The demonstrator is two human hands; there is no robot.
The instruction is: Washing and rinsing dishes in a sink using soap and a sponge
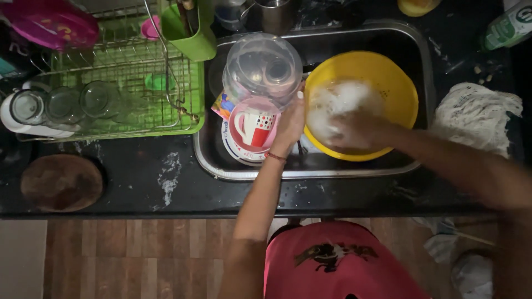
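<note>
Mid-wash: gripped yellow bowl [388, 77] in sink [310, 171] at its nine-o'clock rim with left hand [289, 126], scrubbed suds inside with blurred right hand [350, 130], grip unclear; mug [254, 128], plates unwashed.

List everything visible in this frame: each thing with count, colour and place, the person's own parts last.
yellow bowl: one, yellow, soapy, in sink
sink: one, steel, centre
mug: one, white and red, in sink left
clear containers: stacked, transparent, above mug
dish rack: one, green, left of sink
glasses: three, clear, in rack
green cup: one, on rack corner
round board: one, brown, counter left
cloth: one, white, right of sink
left hand: on bowl rim
right hand: inside bowl, blurred
</note>
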